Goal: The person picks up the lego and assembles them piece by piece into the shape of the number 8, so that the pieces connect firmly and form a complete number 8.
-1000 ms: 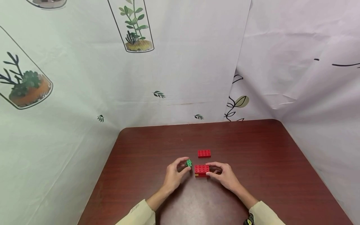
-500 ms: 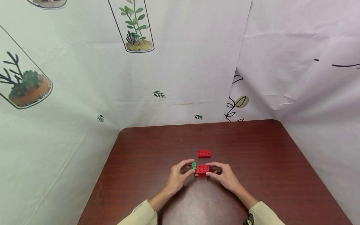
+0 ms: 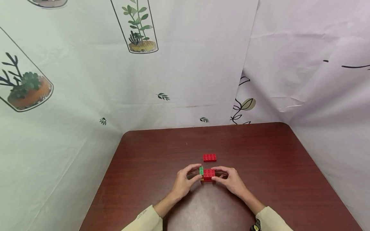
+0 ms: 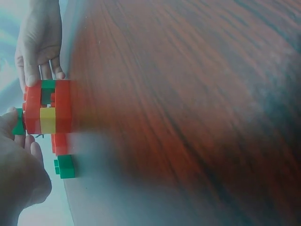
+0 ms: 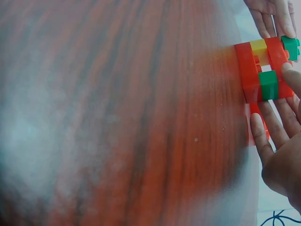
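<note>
A small stack lies on the table: a lower red brick, a yellow brick and a green brick in the middle layer with a gap between, and an upper red brick across them. My left hand pinches a two-stud green brick between thumb and fingers, over the left end of the upper red brick. Whether it is fully seated cannot be told. My right hand grips the stack's right end with thumb and fingers.
Behind the stack lies a loose red brick. Another green brick stands on the table near my left hand, hidden in the head view. The dark red-brown table meets printed white cloth at back and sides.
My left hand has moved right, carrying the green brick from beside the stack to above its left end. The right hand has kept its grip on the stack.
</note>
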A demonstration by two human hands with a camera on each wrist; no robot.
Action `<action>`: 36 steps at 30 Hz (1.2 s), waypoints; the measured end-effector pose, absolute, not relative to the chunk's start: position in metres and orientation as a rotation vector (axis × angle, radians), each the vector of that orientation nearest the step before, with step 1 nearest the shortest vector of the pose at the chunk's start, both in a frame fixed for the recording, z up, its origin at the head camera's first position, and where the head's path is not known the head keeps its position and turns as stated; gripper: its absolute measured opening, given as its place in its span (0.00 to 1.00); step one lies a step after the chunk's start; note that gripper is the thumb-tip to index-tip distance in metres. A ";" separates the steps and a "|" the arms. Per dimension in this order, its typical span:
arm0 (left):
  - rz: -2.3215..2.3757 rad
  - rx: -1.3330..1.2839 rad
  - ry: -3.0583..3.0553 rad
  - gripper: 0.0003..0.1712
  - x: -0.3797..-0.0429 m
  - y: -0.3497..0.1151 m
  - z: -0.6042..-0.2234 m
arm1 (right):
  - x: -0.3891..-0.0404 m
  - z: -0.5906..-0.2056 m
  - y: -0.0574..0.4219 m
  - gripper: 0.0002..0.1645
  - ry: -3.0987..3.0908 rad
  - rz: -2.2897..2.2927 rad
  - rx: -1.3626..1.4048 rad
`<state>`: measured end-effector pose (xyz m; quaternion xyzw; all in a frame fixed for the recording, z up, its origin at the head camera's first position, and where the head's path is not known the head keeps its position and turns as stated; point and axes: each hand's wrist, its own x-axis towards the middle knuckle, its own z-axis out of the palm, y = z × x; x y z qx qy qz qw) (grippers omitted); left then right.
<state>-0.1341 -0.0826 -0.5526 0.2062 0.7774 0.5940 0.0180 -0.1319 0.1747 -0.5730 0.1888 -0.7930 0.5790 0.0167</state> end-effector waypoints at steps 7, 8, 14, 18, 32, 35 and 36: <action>1.820 0.634 2.438 0.24 -0.134 -0.082 -0.552 | -0.133 -0.574 0.174 0.20 -2.456 1.789 0.600; 1.819 0.636 2.439 0.24 -0.134 -0.082 -0.552 | -0.133 -0.574 0.174 0.20 -2.451 1.787 0.603; 1.832 0.667 2.458 0.22 -0.133 -0.082 -0.552 | -0.132 -0.574 0.174 0.20 -2.451 1.784 0.600; 1.824 0.726 2.499 0.21 -0.132 -0.081 -0.553 | -0.132 -0.573 0.174 0.20 -2.467 1.793 0.583; 1.601 1.020 2.834 0.22 -0.135 -0.082 -0.562 | -0.132 -0.570 0.175 0.20 -2.492 1.778 0.569; 1.585 1.048 2.880 0.21 -0.135 -0.083 -0.565 | -0.132 -0.570 0.175 0.21 -2.504 1.781 0.562; 1.579 1.056 2.894 0.21 -0.135 -0.083 -0.565 | -0.132 -0.570 0.175 0.21 -2.506 1.782 0.563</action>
